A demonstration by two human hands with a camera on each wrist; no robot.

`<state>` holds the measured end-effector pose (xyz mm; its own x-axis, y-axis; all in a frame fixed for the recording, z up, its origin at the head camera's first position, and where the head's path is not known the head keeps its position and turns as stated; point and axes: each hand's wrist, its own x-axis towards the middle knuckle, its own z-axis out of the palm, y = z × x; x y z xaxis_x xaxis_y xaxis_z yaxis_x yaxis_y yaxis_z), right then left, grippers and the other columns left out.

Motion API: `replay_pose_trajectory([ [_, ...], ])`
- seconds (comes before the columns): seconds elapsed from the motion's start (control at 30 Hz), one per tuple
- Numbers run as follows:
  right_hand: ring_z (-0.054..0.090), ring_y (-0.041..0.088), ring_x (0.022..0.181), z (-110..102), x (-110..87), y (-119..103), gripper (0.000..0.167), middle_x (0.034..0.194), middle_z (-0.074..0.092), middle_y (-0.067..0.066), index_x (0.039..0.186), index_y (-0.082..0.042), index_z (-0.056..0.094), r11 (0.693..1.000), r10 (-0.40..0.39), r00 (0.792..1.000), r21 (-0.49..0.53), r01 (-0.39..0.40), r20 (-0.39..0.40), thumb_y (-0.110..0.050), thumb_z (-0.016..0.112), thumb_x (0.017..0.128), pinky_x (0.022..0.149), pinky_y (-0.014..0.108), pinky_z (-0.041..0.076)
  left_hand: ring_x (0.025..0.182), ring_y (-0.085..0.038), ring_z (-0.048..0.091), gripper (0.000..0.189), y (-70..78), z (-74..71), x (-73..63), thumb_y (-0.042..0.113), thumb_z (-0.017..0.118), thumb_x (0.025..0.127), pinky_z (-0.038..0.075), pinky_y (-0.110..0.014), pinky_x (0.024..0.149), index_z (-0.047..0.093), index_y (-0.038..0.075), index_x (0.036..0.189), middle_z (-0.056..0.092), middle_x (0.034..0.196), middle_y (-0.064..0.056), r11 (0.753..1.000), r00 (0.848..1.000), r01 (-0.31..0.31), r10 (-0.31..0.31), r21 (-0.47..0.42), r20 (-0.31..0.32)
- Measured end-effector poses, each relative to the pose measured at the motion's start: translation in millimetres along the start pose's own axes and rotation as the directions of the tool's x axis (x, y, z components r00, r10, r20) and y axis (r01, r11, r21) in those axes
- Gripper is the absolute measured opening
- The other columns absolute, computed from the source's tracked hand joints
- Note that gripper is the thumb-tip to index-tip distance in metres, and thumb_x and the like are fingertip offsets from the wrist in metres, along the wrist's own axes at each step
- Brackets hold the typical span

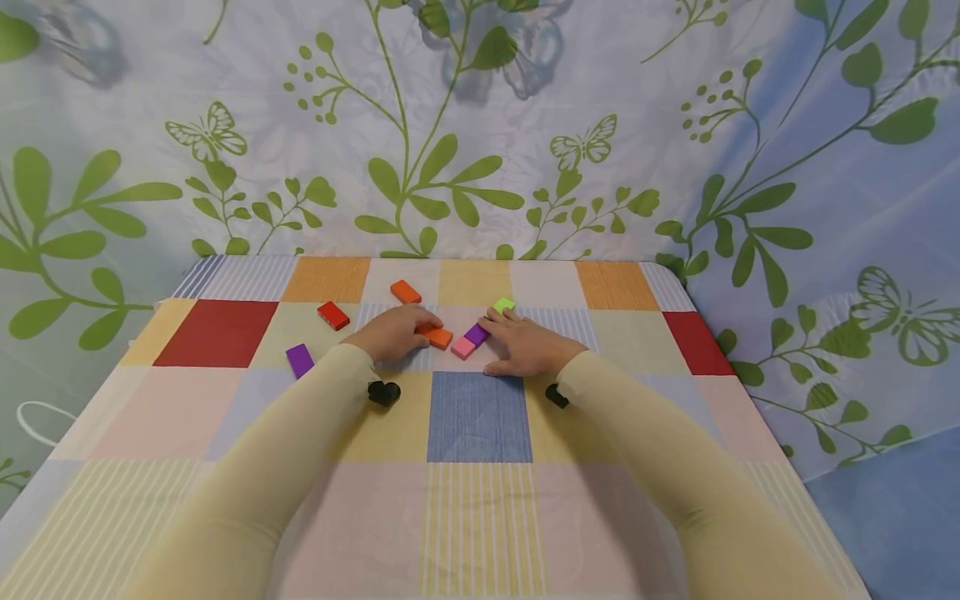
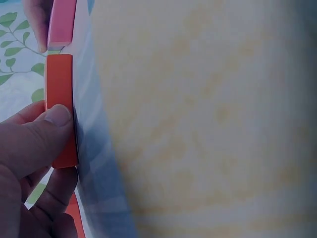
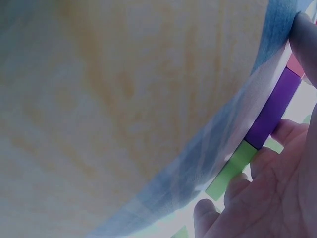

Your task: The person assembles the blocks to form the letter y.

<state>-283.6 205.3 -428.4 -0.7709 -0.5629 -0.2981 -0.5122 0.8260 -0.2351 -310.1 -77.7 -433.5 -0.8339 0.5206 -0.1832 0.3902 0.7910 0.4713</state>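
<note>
My left hand (image 1: 393, 333) pinches an orange block (image 2: 59, 82), its thumb on one face and fingers on the other side. Just right of that block, a pink block (image 1: 462, 347), a purple block (image 3: 275, 109) and a green block (image 3: 233, 168) lie end to end in a slanting row. Over this row rests my right hand (image 1: 528, 343), fingers extended and touching the purple and green blocks, thumb spread toward the near side. In the left wrist view a small gap shows between the orange block and the pink block. Part of the row is hidden under the right fingers.
Left of the hands lie a second orange block (image 1: 406, 292), a red block (image 1: 333, 315) and another purple block (image 1: 299, 360). A patchwork cloth (image 1: 480, 417) covers the table. Behind it hangs a leaf-patterned curtain (image 1: 480, 100); a white cable loop (image 1: 33, 421) is at the left edge.
</note>
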Motion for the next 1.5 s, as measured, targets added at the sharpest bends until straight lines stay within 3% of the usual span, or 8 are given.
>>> replay_pose_trajectory([
  [0.33,0.004,0.039,0.165,-0.1,1.2,0.1,0.096,0.179,0.006,0.010,0.170,-0.018,0.017,1.000,0.010,1.000,-0.002,-0.010,0.008,-0.060,0.064,0.098,0.129,0.064,0.017,0.156,-0.036,0.037,0.042,-0.8,1.0,4.7,0.017,0.062,0.106,0.029,-0.055,0.128,0.063,0.022,0.148,0.049,0.161,-0.010,0.999,1.000,0.028,-0.028,-0.019,0.012],
  [0.6,0.005,0.040,0.165,0.3,1.2,0.0,0.096,0.179,0.006,0.010,0.170,-0.018,0.017,1.000,0.010,1.000,-0.005,-0.010,0.005,-0.059,0.065,0.099,0.129,0.064,0.017,0.158,-0.035,0.034,0.044,-1.0,1.6,5.0,0.017,0.063,0.105,0.027,-0.055,0.129,0.061,0.021,0.149,0.048,0.161,-0.010,0.998,1.000,0.018,-0.019,-0.057,-0.021],
  [0.93,0.003,0.038,0.165,2.3,3.6,1.9,0.096,0.179,0.004,0.009,0.171,-0.019,0.016,1.000,0.019,1.000,-0.003,-0.019,0.006,-0.061,0.064,0.098,0.129,0.063,0.016,0.143,-0.031,0.051,0.044,-2.7,5.1,4.5,0.016,0.067,0.103,0.036,-0.053,0.125,0.062,0.018,0.147,0.057,0.150,-0.008,0.989,0.996,0.052,-0.061,-0.136,-0.058],
  [1.5,0.003,0.038,0.165,1.1,3.1,1.5,0.096,0.179,0.004,0.010,0.171,-0.020,0.016,1.000,0.023,1.000,0.003,-0.023,0.008,-0.060,0.064,0.099,0.129,0.063,0.016,0.139,-0.031,0.056,0.038,1.0,6.1,9.6,0.015,0.067,0.103,0.040,-0.053,0.122,0.065,0.016,0.141,0.062,0.145,-0.008,0.982,0.994,0.079,-0.090,-0.169,-0.060],
])
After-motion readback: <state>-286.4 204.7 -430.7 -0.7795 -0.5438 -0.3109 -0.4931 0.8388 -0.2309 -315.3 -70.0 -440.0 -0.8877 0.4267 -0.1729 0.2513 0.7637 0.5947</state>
